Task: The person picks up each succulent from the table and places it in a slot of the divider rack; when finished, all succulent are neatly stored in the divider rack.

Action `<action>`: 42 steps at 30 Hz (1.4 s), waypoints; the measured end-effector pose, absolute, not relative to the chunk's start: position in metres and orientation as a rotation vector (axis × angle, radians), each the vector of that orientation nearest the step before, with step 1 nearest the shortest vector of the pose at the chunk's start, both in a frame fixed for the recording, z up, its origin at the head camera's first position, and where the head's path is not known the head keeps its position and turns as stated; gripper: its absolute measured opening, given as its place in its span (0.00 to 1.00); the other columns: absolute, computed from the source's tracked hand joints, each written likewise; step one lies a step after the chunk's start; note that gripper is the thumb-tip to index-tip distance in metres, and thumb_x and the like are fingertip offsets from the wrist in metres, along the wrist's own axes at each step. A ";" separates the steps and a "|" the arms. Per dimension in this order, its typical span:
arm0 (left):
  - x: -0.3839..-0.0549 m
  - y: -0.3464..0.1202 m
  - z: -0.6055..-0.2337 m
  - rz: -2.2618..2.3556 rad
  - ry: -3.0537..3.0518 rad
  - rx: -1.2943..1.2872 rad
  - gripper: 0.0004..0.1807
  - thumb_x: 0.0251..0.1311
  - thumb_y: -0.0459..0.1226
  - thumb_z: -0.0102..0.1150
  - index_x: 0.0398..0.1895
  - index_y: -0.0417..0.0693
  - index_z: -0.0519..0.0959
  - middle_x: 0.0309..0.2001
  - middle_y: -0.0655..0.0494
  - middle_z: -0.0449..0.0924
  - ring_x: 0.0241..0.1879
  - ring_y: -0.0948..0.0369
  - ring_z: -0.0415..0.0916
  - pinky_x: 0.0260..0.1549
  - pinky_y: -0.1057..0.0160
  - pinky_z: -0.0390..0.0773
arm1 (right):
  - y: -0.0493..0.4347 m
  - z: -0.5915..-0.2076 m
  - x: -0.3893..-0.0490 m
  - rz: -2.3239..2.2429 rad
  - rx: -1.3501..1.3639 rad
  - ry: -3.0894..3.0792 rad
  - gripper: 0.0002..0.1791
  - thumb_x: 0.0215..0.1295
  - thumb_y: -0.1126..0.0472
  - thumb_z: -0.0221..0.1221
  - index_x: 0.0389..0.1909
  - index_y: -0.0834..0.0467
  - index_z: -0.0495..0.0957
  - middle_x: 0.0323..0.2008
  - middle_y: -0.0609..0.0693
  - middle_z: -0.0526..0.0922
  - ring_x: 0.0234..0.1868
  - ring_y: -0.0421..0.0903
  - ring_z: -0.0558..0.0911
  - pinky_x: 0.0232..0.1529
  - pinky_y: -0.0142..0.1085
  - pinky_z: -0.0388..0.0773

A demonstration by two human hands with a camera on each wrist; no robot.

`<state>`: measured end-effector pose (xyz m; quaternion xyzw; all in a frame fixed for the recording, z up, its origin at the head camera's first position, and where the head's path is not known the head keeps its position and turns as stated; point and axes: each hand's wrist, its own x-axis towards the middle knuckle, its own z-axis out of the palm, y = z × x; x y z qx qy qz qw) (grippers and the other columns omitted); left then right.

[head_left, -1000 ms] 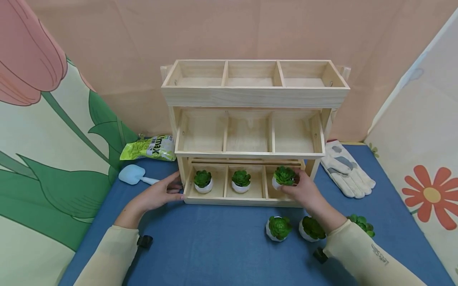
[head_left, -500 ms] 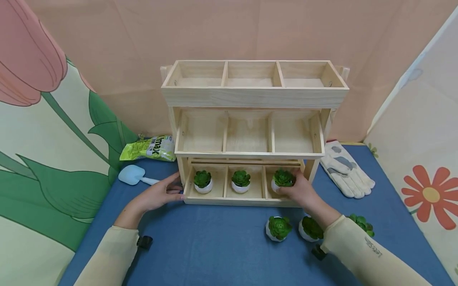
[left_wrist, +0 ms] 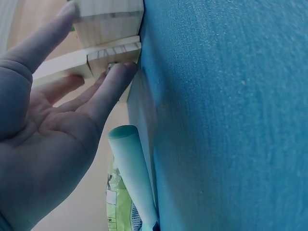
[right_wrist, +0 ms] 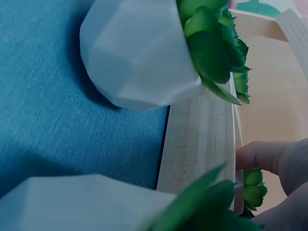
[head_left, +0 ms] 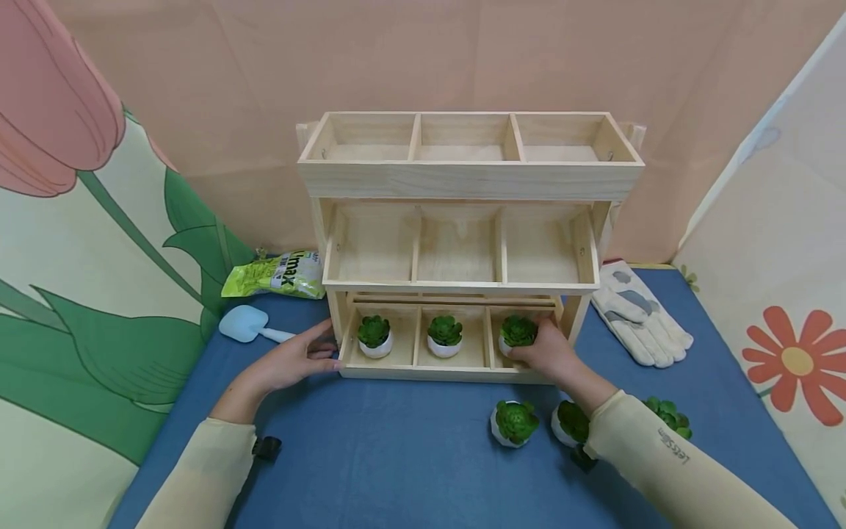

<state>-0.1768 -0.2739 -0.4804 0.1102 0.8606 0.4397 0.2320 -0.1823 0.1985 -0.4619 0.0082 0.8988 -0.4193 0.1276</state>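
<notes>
In the bottom tier's right compartment of the wooden shelf, my right hand holds a small potted succulent by its white pot. The right wrist view shows this hand reaching over the front board, with the held plant partly hidden. Two more potted succulents stand in that tier, one in the left compartment and one in the middle compartment. My left hand touches the shelf's lower left end. Its fingers are extended against the wood in the left wrist view.
Several potted succulents stand on the blue cloth before the shelf, some partly behind my right arm. A light blue shovel and a green bag lie at left. White gloves lie at right.
My right hand has moved slightly left and down with the potted succulent, bringing it deeper into the right compartment. The left hand stays put.
</notes>
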 end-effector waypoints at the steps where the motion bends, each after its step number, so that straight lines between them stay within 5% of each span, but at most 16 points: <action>1: -0.177 -0.274 -0.480 1.214 2.360 0.299 0.54 0.74 0.47 0.67 0.90 0.50 0.41 0.86 0.35 0.49 0.79 0.33 0.64 0.73 0.36 0.75 | 0.198 -0.462 -0.183 -1.207 0.016 2.623 0.47 0.62 0.63 0.71 0.76 0.75 0.59 0.72 0.74 0.68 0.71 0.69 0.73 0.73 0.63 0.73; 21: -0.177 -0.276 -0.484 1.252 2.329 0.304 0.54 0.74 0.45 0.67 0.90 0.50 0.40 0.87 0.35 0.46 0.80 0.33 0.63 0.73 0.36 0.74 | 0.199 -0.458 -0.184 -1.157 -0.101 2.714 0.45 0.62 0.66 0.68 0.77 0.75 0.60 0.72 0.76 0.66 0.70 0.71 0.72 0.71 0.65 0.73; 27: -0.175 -0.275 -0.482 1.261 2.324 0.294 0.54 0.74 0.45 0.67 0.90 0.52 0.40 0.87 0.36 0.45 0.80 0.34 0.64 0.74 0.36 0.74 | 0.196 -0.442 -0.170 -1.161 -0.168 2.796 0.45 0.65 0.68 0.65 0.79 0.77 0.56 0.75 0.78 0.65 0.73 0.72 0.71 0.68 0.64 0.77; 32: -0.176 -0.274 -0.482 1.260 2.322 0.291 0.54 0.74 0.45 0.67 0.90 0.54 0.41 0.87 0.37 0.46 0.80 0.34 0.64 0.73 0.36 0.74 | 0.192 -0.423 -0.151 -1.251 -0.151 2.813 0.41 0.71 0.66 0.62 0.79 0.76 0.56 0.78 0.75 0.63 0.77 0.73 0.66 0.74 0.68 0.70; 42: -0.175 -0.274 -0.483 1.247 2.337 0.309 0.53 0.75 0.45 0.65 0.90 0.54 0.40 0.87 0.36 0.47 0.79 0.33 0.64 0.73 0.35 0.75 | 0.189 -0.402 -0.114 -1.462 -0.196 2.854 0.36 0.77 0.61 0.64 0.79 0.66 0.61 0.72 0.67 0.72 0.70 0.67 0.76 0.71 0.65 0.75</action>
